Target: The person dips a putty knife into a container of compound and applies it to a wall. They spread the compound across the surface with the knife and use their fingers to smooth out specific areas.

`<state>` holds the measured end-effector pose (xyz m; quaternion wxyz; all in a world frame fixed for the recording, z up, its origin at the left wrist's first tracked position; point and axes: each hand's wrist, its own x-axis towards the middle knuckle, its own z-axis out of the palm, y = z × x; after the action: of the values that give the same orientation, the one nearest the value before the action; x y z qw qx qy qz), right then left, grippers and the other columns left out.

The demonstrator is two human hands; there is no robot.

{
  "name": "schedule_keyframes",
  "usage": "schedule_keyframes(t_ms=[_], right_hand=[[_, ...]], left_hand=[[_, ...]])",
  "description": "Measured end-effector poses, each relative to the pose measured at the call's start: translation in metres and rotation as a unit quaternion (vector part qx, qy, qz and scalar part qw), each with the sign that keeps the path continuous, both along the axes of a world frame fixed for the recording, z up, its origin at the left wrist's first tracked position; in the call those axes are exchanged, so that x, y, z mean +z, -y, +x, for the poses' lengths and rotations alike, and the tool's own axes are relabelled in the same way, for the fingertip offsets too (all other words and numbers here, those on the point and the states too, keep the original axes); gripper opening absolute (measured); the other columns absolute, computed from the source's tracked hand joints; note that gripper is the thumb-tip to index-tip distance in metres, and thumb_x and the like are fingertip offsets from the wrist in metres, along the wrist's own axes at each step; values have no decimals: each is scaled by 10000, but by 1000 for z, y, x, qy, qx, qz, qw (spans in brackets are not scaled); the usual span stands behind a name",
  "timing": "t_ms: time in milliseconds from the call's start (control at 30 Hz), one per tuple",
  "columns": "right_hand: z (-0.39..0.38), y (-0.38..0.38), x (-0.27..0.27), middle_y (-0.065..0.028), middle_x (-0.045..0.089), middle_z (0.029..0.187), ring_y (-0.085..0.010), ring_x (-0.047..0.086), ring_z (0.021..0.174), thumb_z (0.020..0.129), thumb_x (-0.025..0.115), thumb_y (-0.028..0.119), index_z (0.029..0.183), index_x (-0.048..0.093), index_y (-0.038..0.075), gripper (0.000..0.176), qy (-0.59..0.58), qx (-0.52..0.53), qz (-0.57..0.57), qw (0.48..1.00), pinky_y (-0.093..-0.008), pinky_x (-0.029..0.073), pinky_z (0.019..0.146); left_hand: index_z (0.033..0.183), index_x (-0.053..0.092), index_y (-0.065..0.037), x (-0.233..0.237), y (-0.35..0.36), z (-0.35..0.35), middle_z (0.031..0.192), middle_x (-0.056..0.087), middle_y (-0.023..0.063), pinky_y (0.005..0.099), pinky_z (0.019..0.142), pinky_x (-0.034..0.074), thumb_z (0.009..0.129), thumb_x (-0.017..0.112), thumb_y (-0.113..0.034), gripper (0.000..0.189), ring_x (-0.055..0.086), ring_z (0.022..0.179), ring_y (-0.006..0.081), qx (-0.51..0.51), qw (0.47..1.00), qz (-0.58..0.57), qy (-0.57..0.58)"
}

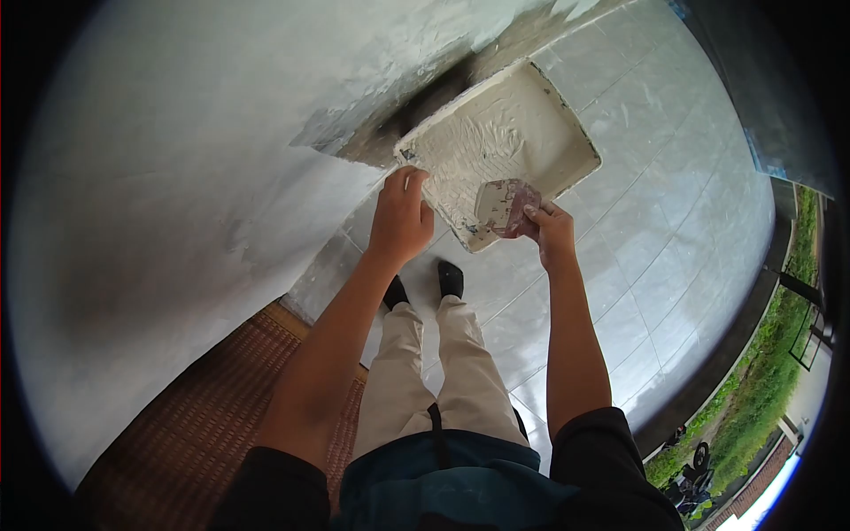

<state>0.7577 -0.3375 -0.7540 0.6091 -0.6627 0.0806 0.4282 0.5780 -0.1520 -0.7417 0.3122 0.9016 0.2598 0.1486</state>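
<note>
A rectangular tray (580, 164) coated with pale, wet paste is tilted in front of me. At its near left corner my left hand (404, 217) has its fingers wrapped over the rim. My right hand (551, 232) grips a flat scraper (507, 208) by its reddish-brown part, and pale paste smears the blade. The scraper is over the tray's near right part, close to the rim. The palm side of my left hand is hidden.
A grey-white wall (195, 177) with a rough, unevenly coated lower area rises on the left. Below are grey floor tiles (620, 257) and my feet in black socks. A brown woven mat (221, 416) lies at the lower left. Grass and a motorcycle (691, 482) show at right.
</note>
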Motion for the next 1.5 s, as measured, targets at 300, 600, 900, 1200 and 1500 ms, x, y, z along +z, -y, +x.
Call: schedule_keyframes(t_ms=[300, 600, 900, 1200, 1500], right_hand=[[-13, -19, 94, -217, 626, 1082, -309, 678, 894, 908, 492, -2, 1195, 485, -121, 310, -35, 5, 230, 973, -416, 580, 802], [-21, -93, 198, -223, 569, 1139, -322, 660, 952, 934, 437, -22, 1216, 387, -67, 290, 1, 53, 391, 919, -421, 582, 829], [-64, -143, 281, -166, 578, 1204, -245, 621, 1067, 941, 452, 2, 1250, 459, -29, 310, -4, 79, 472, 878, -364, 551, 897], [-159, -178, 342, -163, 566, 1223, -265, 599, 1112, 942, 446, -3, 1229, 472, -18, 289, -4, 141, 533, 835, -401, 532, 949], [-239, -187, 393, -190, 542, 1260, -282, 572, 1158, 941, 405, -21, 1271, 436, -51, 333, -8, 187, 578, 795, -420, 502, 994]], left_hand=[[1170, 486, -25, 126, -24, -20, 1195, 491, 163, 454, 960, 397, 720, 564, 30, 461, 472, 1151, 359, 20, 994, 104, 17], [1166, 509, -21, 248, -30, -37, 1209, 488, 153, 437, 966, 400, 719, 553, 30, 452, 475, 1175, 333, 55, 962, 255, 83], [1167, 536, 4, 327, -56, -91, 1218, 488, 147, 431, 997, 393, 707, 565, 15, 461, 461, 1212, 314, 72, 929, 352, 92], [1147, 558, -21, 381, -66, -184, 1216, 511, 133, 426, 998, 403, 722, 544, 31, 429, 480, 1197, 311, 80, 896, 426, 96], [1102, 590, -10, 416, -61, -277, 1202, 523, 125, 417, 985, 411, 687, 565, 13, 416, 479, 1201, 294, 117, 849, 506, 100]])
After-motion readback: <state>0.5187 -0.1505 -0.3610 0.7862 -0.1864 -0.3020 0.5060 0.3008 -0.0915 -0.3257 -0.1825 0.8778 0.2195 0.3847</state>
